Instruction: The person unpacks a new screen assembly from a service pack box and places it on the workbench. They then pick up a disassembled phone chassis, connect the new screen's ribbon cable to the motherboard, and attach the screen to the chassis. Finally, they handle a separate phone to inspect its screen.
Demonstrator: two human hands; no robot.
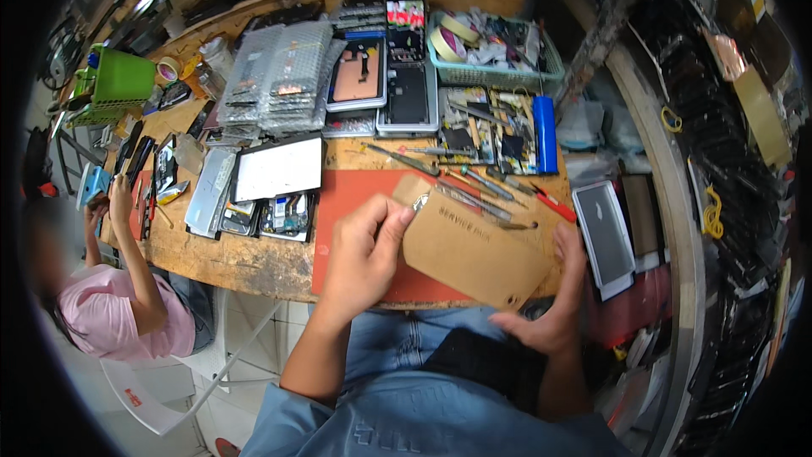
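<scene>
A flat brown cardboard package with dark print on its face is tilted over the front edge of the workbench. My left hand pinches its left end between thumb and bent fingers. Close to the package's right end is my right hand, its thumb and fingers spread apart; whether it touches the cardboard I cannot tell. An orange-red mat lies beneath on the bench. Beyond the package, several screwdrivers and tweezers lie in a loose row, one with a red handle.
Bubble-wrapped stacks, tablet parts and a lit phone crowd the back. A basket holds tape rolls; circuit boards lie before it. At left, another person in pink works near a green basket. A white box lies right.
</scene>
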